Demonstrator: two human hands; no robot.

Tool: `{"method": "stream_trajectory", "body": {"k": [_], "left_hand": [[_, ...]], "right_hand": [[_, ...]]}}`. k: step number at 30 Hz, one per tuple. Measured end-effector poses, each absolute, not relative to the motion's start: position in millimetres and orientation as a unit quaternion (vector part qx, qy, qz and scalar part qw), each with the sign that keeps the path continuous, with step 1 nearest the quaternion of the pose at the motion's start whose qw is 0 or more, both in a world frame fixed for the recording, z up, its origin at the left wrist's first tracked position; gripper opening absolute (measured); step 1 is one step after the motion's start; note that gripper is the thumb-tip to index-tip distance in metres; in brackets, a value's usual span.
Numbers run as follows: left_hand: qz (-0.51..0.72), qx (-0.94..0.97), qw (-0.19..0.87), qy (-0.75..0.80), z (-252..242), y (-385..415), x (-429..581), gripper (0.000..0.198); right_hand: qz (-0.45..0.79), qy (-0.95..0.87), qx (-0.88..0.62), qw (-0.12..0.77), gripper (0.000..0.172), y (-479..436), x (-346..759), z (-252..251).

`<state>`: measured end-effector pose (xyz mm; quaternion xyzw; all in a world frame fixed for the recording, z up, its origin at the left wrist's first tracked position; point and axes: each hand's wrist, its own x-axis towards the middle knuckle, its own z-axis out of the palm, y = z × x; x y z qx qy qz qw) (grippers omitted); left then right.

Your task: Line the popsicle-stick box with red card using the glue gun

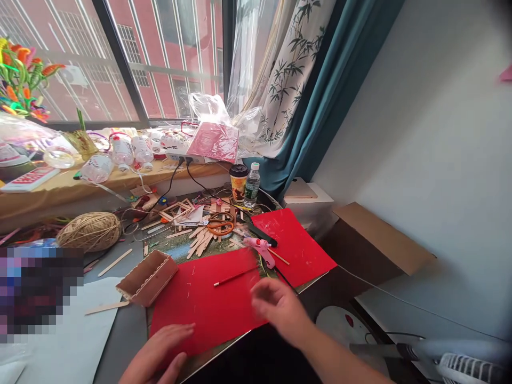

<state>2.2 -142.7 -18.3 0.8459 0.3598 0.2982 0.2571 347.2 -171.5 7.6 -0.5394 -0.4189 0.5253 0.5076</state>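
Observation:
My left hand (160, 354) lies flat, fingers stretched out, on the near corner of a red felt sheet (208, 304) at the table's front edge. Hovering over the sheet's right edge, my right hand (280, 306) is blurred by motion and holds nothing that I can see. A thin red-tipped stick (234, 277) lies on the sheet just beyond it. A pink glue gun (262, 248) rests between this sheet and a second red sheet (294, 245). A small popsicle-stick box (148, 277) stands at the sheet's left edge.
Loose popsicle sticks (202, 240), orange scissors (220, 225), a twine ball (88, 231), a cup (239, 181) and a water bottle (252, 185) crowd the table's back. Plastic bottles and bags line the windowsill (60, 184). A cardboard box (376, 240) sits at the right.

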Motion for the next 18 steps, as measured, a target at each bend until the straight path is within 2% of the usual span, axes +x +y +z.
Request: {"method": "stream_trajectory", "body": {"k": [3,4,6,8,9,10,12,14,15,18], "left_hand": [[0.317,0.712,0.515,0.356,-7.2,-161.3,36.0,0.052],[0.314,0.667,0.566,0.369,-2.7,-164.3,46.1,0.048],[0.321,0.572,0.619,0.432,4.2,-163.8,57.3,0.037],[0.346,0.506,0.632,0.474,5.9,-157.2,54.1,0.041],[0.359,0.487,0.626,0.492,4.5,-153.3,48.4,0.043],[0.365,0.478,0.621,0.503,2.0,-149.8,41.4,0.043],[0.376,0.461,0.620,0.512,-4.8,-145.2,28.2,0.043],[0.384,0.455,0.621,0.511,-10.2,-143.8,21.0,0.042],[0.383,0.461,0.618,0.509,-11.4,-144.0,20.0,0.042],[0.357,0.514,0.594,0.505,-9.1,-145.9,23.2,0.043]], "right_hand": [[0.684,-0.418,-0.425,0.420,0.049,-189.4,277.8,0.9],[0.699,-0.430,-0.414,0.394,0.048,-192.9,268.7,4.4],[0.644,-0.524,-0.434,0.350,0.039,-193.1,272.9,15.5],[0.518,-0.626,-0.473,0.341,0.040,-182.6,301.9,24.0],[0.421,-0.651,-0.510,0.373,0.035,-173.8,321.9,24.9],[0.316,-0.640,-0.563,0.417,0.033,-163.3,343.2,23.1],[0.149,-0.568,-0.669,0.456,0.043,-140.7,382.7,12.2],[0.122,-0.557,-0.719,0.397,0.060,-121.1,409.3,-3.3],[0.145,-0.575,-0.719,0.361,0.055,-113.9,416.3,-10.8],[0.187,-0.607,-0.698,0.332,0.033,-103.4,419.9,-23.8]]}}
